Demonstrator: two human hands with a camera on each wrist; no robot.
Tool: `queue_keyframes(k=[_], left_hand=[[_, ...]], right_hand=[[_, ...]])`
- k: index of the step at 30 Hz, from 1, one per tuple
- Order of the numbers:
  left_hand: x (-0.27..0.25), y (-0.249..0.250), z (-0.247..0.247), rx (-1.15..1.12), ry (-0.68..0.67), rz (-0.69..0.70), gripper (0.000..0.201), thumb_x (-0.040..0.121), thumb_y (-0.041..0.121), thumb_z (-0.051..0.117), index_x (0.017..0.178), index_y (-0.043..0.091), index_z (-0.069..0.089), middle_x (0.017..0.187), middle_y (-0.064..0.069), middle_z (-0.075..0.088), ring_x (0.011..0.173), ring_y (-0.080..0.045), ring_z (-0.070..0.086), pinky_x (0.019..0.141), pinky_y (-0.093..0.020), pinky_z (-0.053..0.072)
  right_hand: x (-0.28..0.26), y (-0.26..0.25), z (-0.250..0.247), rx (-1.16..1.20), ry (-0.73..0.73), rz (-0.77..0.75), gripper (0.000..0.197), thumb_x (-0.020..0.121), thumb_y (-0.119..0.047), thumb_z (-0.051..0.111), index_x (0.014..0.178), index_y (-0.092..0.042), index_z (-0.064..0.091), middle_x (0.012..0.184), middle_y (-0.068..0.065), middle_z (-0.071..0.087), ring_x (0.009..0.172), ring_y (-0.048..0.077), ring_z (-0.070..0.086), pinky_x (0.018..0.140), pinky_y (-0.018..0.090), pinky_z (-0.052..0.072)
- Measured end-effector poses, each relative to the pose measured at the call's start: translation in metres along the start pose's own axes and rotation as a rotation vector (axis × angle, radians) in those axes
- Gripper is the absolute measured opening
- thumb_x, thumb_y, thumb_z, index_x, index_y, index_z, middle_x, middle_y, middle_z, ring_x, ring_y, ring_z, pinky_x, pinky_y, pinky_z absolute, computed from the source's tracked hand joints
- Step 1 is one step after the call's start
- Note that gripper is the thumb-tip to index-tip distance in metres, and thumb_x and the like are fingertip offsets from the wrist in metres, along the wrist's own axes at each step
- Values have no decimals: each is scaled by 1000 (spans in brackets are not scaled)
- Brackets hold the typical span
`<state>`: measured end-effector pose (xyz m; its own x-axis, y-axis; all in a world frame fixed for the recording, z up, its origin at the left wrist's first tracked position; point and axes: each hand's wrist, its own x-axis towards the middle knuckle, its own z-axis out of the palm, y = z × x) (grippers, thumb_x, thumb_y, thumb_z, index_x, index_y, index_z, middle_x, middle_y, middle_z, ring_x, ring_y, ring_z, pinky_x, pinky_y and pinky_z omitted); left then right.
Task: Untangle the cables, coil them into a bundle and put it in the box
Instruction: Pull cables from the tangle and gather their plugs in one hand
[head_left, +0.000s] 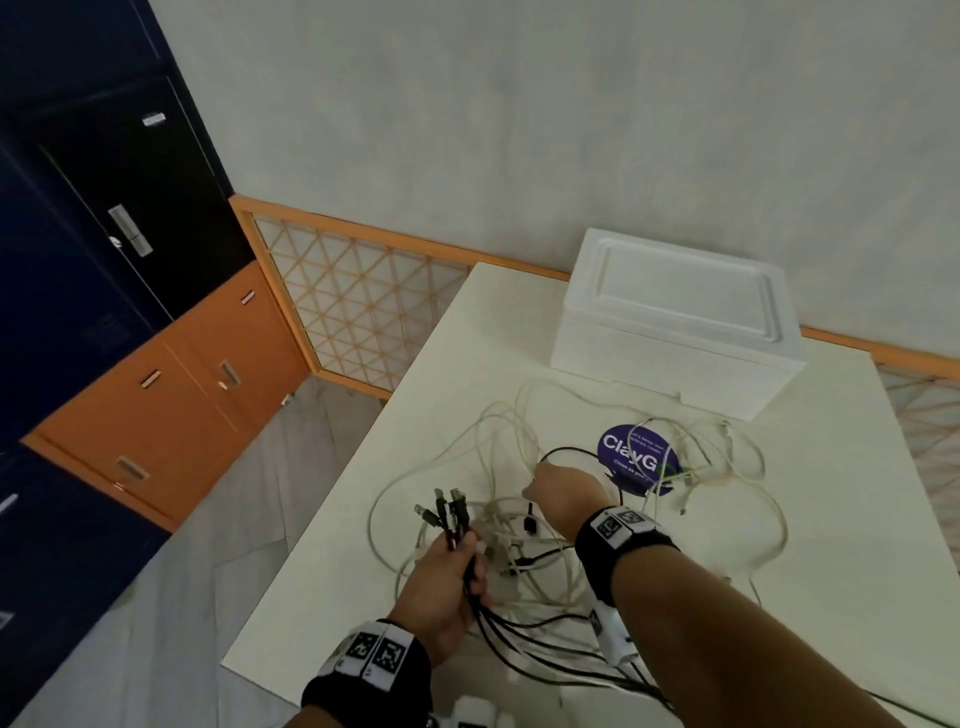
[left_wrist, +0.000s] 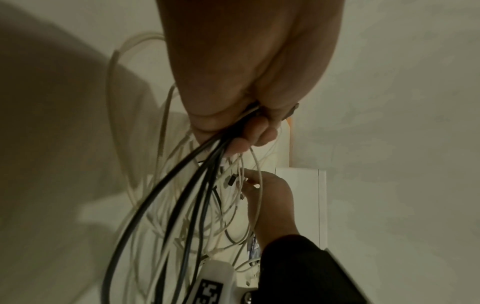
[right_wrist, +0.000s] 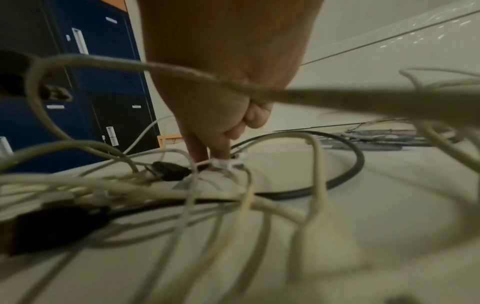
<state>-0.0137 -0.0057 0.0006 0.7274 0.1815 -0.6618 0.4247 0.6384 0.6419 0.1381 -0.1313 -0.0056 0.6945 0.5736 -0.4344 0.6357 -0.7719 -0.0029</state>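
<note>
Left hand: the left hand (head_left: 441, 587) is curled round a bunch of thin black cables (head_left: 524, 636) near the counter's 7 o'clock corner – their plug ends (head_left: 444, 512) fan up out of the fist, the strands trail back toward 5 o'clock.
Left hand, wrist view: the fingers (left_wrist: 255, 131) wrap the black strands together with at least one pale one.
Right hand: the right hand (head_left: 563, 496) reaches to the middle of the heap, fingertips (right_wrist: 219, 152) down on a small white connector (right_wrist: 224, 164); it looks like a pinch between thumb and forefinger, though the blur leaves the grip uncertain.
Loose cables: thin off-white cables (head_left: 519, 441) lie in tangled loops over the centre of the counter, spreading toward 3 o'clock; one black cable (right_wrist: 345, 176) curves round just past the right fingertips.
Box: a white rectangular foam box (head_left: 675, 317) with its lid on stands at the counter's 12 o'clock edge, apart from both hands – no cable in it.
Counter: a pale cream counter (head_left: 857, 519) carries everything.
Sticker: a round purple sticker with white lettering (head_left: 636, 460) lies between the box and the right hand, under several pale loops.
</note>
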Motion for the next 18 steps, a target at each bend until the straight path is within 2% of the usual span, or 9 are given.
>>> queue_keyframes(k=[2, 3, 5, 8, 10, 13, 15, 18], left_hand=[[4, 0, 1, 16, -2, -14, 22, 101, 18, 43, 102, 4, 60, 56, -2, 43, 45, -12, 34, 46, -26, 33], [5, 1, 2, 10, -5, -23, 25, 100, 19, 45, 101, 3, 63, 56, -1, 44, 45, -12, 35, 46, -26, 33], [7, 3, 5, -34, -28, -62, 28, 98, 23, 47, 92, 3, 65, 57, 0, 46, 45, -11, 35, 46, -25, 32], [8, 9, 14, -101, -53, -79, 23, 97, 19, 46, 80, 8, 58, 61, -1, 50, 45, -11, 38, 47, -24, 34], [10, 13, 23, -131, -59, -48, 22, 98, 15, 43, 79, 10, 53, 62, -3, 54, 46, -11, 42, 45, -24, 37], [14, 20, 40, -151, -92, 1, 20, 99, 15, 43, 81, 11, 50, 62, -3, 53, 48, -11, 43, 44, -24, 38], [14, 25, 53, -157, -127, 31, 20, 100, 16, 43, 82, 11, 49, 61, -2, 51, 47, -11, 41, 44, -23, 37], [10, 34, 71, -130, -171, 74, 19, 100, 17, 42, 83, 11, 50, 61, -2, 55, 45, -10, 39, 45, -23, 34]], right_hand=[[0, 5, 1, -64, 21, -57, 24, 93, -7, 42, 113, -8, 56, 120, 12, 47, 104, 35, 54, 73, 38, 43], [0, 8, 0, -96, 52, -96, 24, 92, -6, 42, 111, -8, 55, 118, 12, 46, 103, 34, 53, 71, 39, 41], [-2, 14, -1, -157, 147, -160, 25, 90, -8, 40, 109, -9, 57, 113, 11, 51, 104, 32, 50, 78, 41, 39], [-6, 20, -14, -121, 260, -85, 34, 86, -10, 28, 105, -8, 56, 104, 11, 59, 100, 32, 54, 83, 40, 38], [-10, 26, -27, -61, 313, 2, 26, 87, -8, 34, 107, -9, 50, 101, 9, 60, 96, 29, 54, 76, 37, 36], [-18, 41, -38, 28, 275, 37, 23, 88, -9, 45, 110, -10, 50, 104, 10, 60, 97, 28, 54, 73, 36, 39], [-25, 51, -39, 5, 208, 6, 24, 91, -15, 45, 113, -13, 55, 110, 9, 57, 103, 28, 52, 79, 38, 42], [-41, 61, -40, -57, 173, -73, 23, 93, -17, 40, 109, -15, 57, 106, 8, 59, 101, 29, 52, 75, 38, 41]])
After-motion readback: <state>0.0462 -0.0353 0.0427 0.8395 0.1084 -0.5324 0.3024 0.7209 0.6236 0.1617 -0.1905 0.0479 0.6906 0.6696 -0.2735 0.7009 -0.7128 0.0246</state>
